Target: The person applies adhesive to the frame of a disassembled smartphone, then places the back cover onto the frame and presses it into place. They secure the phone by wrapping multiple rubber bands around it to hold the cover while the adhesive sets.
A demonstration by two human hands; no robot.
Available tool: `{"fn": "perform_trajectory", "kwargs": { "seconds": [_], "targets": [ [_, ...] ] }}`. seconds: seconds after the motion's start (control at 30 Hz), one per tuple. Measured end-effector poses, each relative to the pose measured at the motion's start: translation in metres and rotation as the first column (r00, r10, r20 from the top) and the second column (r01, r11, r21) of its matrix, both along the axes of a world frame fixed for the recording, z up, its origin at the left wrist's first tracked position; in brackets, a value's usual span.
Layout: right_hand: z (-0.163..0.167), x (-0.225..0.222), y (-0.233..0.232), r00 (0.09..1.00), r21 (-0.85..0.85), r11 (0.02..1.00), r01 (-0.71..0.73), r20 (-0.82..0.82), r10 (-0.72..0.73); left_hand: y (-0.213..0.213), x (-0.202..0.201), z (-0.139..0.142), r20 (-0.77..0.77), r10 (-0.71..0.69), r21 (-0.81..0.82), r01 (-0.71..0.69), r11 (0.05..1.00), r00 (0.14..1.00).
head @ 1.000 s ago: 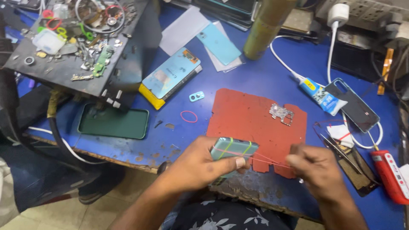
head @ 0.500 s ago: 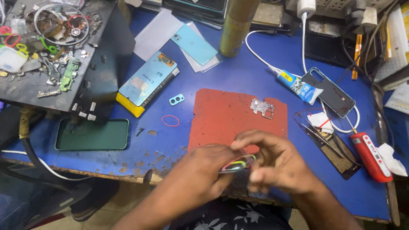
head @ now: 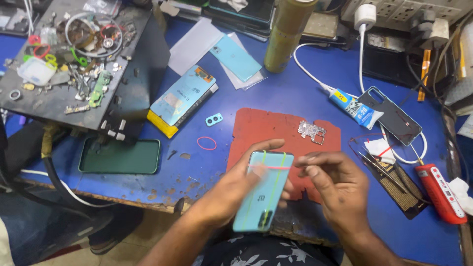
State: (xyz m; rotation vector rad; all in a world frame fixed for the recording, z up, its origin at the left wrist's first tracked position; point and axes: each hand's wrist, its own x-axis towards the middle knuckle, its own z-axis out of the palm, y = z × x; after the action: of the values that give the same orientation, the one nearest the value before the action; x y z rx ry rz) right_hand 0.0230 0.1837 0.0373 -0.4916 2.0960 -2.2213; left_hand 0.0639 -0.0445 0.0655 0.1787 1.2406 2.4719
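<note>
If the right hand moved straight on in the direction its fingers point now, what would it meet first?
The right hand points leftward, so it would probably first meet the light-blue phone held in the left hand, near the red rubber band across it. Depth is unclear.

My left hand (head: 231, 189) holds a phone (head: 263, 191) over the near edge of the mat (head: 276, 130); my right hand (head: 337, 189) is beside it. A circuit board (head: 311, 132) lies on the mat behind, a glue tube (head: 352, 107) farther right on the tabletop (head: 290, 93).
</note>
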Motion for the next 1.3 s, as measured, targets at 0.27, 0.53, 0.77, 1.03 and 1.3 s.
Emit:
{"fn": "perform_trajectory", "kwargs": {
  "seconds": [0.27,0.53,0.77,1.03,1.3],
  "targets": [
    [-0.024,0.007,0.003,0.992,-0.036,0.998,-0.053,0.115,0.057,0.005,0.004,-0.023,0.08,-0.068,0.348,0.037,0.937,0.994],
    [-0.009,0.004,-0.004,0.992,-0.087,0.995,-0.054,0.111,0.064,0.014,0.005,-0.026,0.165,0.023,0.429,-0.093,0.899,0.986],
    [0.018,0.02,-0.028,0.733,0.543,0.839,0.04,-0.587,0.345,0.019,0.002,-0.029,0.184,0.502,0.443,-0.527,0.725,0.845],
    [0.037,0.007,-0.053,0.922,0.559,0.823,-0.098,-0.261,0.287,-0.05,0.034,-0.03,-0.297,0.549,-0.127,-0.602,0.788,0.781],
    [0.102,-0.028,-0.177,0.532,0.807,0.27,-0.525,0.064,0.844,-0.102,0.072,-0.028,-0.159,0.165,-0.078,-0.179,0.981,0.973]
  ]
}}
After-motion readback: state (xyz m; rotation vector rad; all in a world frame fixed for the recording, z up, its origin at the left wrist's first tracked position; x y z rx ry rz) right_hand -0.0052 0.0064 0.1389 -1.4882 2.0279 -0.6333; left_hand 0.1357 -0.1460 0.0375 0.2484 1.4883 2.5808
